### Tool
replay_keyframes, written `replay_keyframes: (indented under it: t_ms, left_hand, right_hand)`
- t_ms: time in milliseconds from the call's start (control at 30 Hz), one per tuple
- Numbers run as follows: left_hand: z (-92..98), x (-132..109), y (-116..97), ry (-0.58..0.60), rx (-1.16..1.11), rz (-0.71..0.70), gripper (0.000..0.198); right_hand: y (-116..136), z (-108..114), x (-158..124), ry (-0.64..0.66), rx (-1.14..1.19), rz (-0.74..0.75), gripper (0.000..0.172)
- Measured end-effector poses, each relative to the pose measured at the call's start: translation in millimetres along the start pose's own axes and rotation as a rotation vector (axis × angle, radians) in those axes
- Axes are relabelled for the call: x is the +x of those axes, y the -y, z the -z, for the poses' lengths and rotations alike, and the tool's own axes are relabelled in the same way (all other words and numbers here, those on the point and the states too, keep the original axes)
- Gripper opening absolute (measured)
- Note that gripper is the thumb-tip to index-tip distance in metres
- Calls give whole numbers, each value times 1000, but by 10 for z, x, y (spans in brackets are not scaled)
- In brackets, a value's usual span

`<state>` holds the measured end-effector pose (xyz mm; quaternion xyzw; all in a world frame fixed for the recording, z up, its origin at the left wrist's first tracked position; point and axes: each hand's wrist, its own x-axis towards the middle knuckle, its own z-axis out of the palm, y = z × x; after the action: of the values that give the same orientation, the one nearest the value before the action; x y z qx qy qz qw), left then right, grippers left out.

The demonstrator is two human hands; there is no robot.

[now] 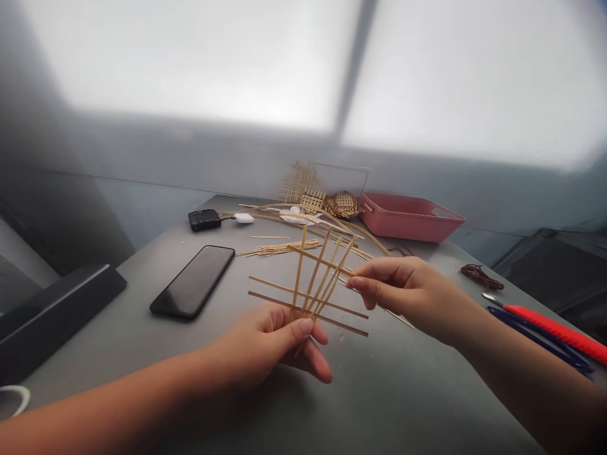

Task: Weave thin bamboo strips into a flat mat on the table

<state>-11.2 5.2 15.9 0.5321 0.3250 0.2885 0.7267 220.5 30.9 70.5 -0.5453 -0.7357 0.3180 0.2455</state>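
Note:
My left hand pinches the lower crossing of several thin bamboo strips, thumb in front. From that grip the upright strips fan out, and two crosswise strips run through them near the bottom. Between thumb and fingertips, my right hand holds the right end of another bamboo strip, which lies across the upper part of the fan. How it passes over or under each upright is only partly clear. Behind the fan, a bundle of thin bamboo sticks lies on the grey table.
A black phone lies left, with a black power bank and white case behind. Woven bamboo pieces and a pink basket stand at the back. Right are a brown cord, a red-handled tool and a dark blue tool.

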Motion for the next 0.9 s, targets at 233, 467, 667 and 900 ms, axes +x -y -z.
replay_keyframes:
  t_ms: [233,467,667,900]
  left_hand:
    - [34,16,38,55,148,10,42]
    - [26,5,15,39,136,8,40]
    - [-12,-2,10,-2,63,-2,27]
    - [-12,-9,28,-4,31,8,35]
  right_hand:
    - [92,-119,-9,189,113,34,33]
    - [55,-57,-19,48,120,110,31]
    - [38,-123,-27,-32,124,13,33]
    - [80,-189,-27,25,220,17,32]
